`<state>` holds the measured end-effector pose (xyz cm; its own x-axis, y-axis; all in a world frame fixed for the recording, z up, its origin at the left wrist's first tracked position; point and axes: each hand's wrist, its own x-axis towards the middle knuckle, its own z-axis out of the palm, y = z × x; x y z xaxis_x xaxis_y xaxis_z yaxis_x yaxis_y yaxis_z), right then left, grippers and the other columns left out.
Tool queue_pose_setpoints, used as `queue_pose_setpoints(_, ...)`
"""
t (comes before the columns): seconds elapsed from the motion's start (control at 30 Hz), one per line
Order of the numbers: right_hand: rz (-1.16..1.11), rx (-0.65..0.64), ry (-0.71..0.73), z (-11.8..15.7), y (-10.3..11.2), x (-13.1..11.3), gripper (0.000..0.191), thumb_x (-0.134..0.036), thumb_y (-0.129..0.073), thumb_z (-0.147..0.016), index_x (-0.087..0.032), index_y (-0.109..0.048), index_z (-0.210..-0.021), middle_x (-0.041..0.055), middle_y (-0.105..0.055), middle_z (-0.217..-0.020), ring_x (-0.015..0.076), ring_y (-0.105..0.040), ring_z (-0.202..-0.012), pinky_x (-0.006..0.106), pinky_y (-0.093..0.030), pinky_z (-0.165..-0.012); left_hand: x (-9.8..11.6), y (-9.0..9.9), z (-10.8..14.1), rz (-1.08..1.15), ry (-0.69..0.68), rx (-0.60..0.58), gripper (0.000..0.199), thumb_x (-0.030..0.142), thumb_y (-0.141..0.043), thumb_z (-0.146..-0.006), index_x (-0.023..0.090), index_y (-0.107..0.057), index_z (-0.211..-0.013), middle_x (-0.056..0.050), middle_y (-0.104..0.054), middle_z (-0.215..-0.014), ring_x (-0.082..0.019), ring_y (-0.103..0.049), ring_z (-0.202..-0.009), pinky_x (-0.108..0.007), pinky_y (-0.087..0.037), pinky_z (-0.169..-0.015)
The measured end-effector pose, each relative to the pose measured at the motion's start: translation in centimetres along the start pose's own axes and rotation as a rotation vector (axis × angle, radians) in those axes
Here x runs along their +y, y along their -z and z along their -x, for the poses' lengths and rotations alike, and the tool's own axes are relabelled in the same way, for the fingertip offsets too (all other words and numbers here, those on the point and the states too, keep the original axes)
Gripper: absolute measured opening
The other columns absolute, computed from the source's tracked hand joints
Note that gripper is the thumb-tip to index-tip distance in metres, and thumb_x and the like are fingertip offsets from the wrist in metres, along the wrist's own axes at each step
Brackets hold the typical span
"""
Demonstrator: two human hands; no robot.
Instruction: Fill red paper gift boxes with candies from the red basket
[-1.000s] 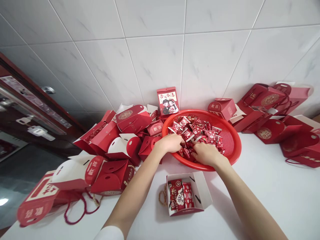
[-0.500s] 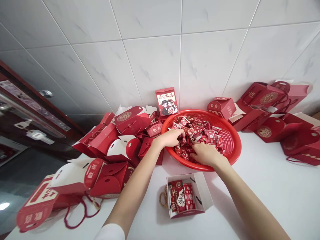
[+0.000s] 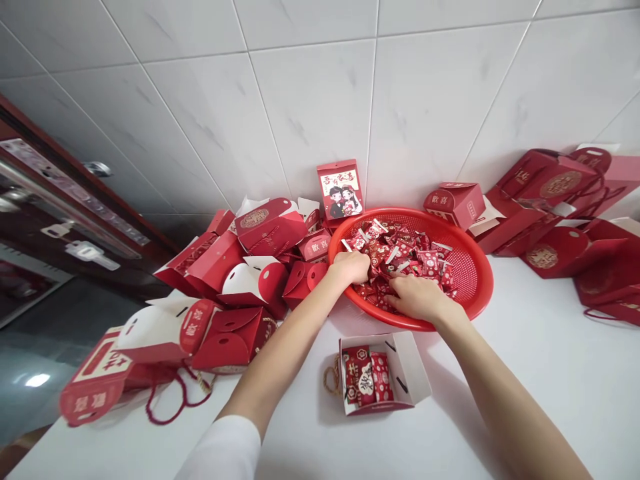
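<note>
White table [image 3: 545,360], arms [image 3: 290,340] outstretched — hands [image 3: 353,267] [image 3: 417,298] in basket [image 3: 481,287]

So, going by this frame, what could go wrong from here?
The left hand and right hand are both among the packets, so some might get pushed over the rim of the basket. The open box sits between the forearms, so either might knock it. The left forearm also passes close to a red box and could nudge it.

We saw soft, bright light across the counter [image 3: 540,320], a faint shadow beside the right forearm [image 3: 510,397], 1 glare spot [image 3: 37,380] lower left, and stretched edges.
</note>
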<state>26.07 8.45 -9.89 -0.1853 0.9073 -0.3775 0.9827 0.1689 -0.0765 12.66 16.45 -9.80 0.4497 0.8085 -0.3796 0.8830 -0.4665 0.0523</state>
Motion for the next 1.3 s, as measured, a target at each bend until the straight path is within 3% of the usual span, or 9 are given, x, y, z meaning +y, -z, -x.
queue_pose_setpoints(0.13,0.002,0.0,0.006,0.0,0.0,0.0,0.035,-0.027,-0.045,-0.101,-0.011,-0.07,-0.121,0.0182,-0.062,-0.139,0.0348,-0.066,-0.118,0.04,-0.054,-0.086,0.2,-0.3,-0.6,-0.008,-0.019,-0.025,0.032,0.015,-0.065,-0.084,0.014,-0.075,-0.113,-0.022,-0.073,-0.123,-0.036,-0.066,-0.122,-0.044,-0.049,-0.105)
queue_pose_setpoints(0.23,0.002,-0.002,0.009,0.0,0.0,-0.1,0.034,-0.027,-0.046,-0.101,-0.011,-0.071,-0.118,0.0184,-0.064,-0.137,0.0337,-0.067,-0.115,0.04,-0.054,-0.085,0.2,-0.3,-1.1,0.018,-0.037,-0.049,0.033,0.011,-0.069,-0.077,0.01,-0.076,-0.109,-0.026,-0.073,-0.119,-0.038,-0.067,-0.118,-0.044,-0.051,-0.101)
queue_pose_setpoints(0.53,-0.003,0.004,0.014,0.0,0.0,0.0,0.035,-0.03,-0.046,-0.101,-0.013,-0.07,-0.121,0.0185,-0.063,-0.138,0.0346,-0.067,-0.117,0.04,-0.053,-0.086,-1.1,-0.3,-2.4,0.292,-0.129,-0.077,0.037,0.002,-0.074,-0.053,0.016,-0.077,-0.088,-0.012,-0.078,-0.096,-0.031,-0.072,-0.092,-0.034,-0.056,-0.085)
queue_pose_setpoints(0.77,-0.032,0.005,0.013,0.0,0.1,0.0,0.034,-0.03,-0.048,-0.101,-0.013,-0.071,-0.12,0.0185,-0.064,-0.137,0.0347,-0.066,-0.118,0.041,-0.052,-0.089,-1.9,-0.5,-2.1,0.771,-0.186,0.089,0.041,0.01,-0.069,-0.075,0.013,-0.074,-0.115,0.0,-0.069,-0.069,-0.017,-0.065,-0.069,-0.027,-0.053,-0.071)
queue_pose_setpoints(0.97,-0.082,0.041,0.002,0.1,0.2,0.2,0.03,-0.029,-0.049,-0.1,-0.016,-0.071,-0.116,0.017,-0.072,-0.123,0.0319,-0.068,-0.114,0.038,-0.05,-0.087,-2.2,-1.1,-2.6,1.016,-0.169,0.167,0.034,0.008,-0.079,-0.069,0.011,-0.075,-0.103,0.003,-0.064,-0.064,-0.012,-0.06,-0.063,-0.025,-0.051,-0.067)
queue_pose_setpoints(1.13,-0.157,0.131,0.0,-0.2,0.2,0.3,0.03,-0.034,-0.048,-0.102,-0.016,-0.072,-0.109,0.0141,-0.075,-0.116,0.0303,-0.071,-0.105,0.034,-0.048,-0.078,-2.5,-1.7,-2.9,1.109,-0.109,0.248,0.041,0.012,-0.087,-0.065,0.01,-0.072,-0.104,0.005,-0.061,-0.062,-0.012,-0.059,-0.061,-0.027,-0.05,-0.067)
queue_pose_setpoints(1.3,-0.332,0.298,0.026,-0.3,0.4,0.5,0.04,-0.043,-0.042,-0.104,-0.019,-0.069,-0.123,0.0085,-0.077,-0.098,0.0241,-0.07,-0.089,0.03,-0.044,-0.071,-1.8,-1.2,-2.0,1.2,-0.165,0.254,0.039,0.013,-0.085,-0.07,0.008,-0.071,-0.106,0.005,-0.06,-0.062,-0.011,-0.057,-0.06,-0.026,-0.048,-0.067)
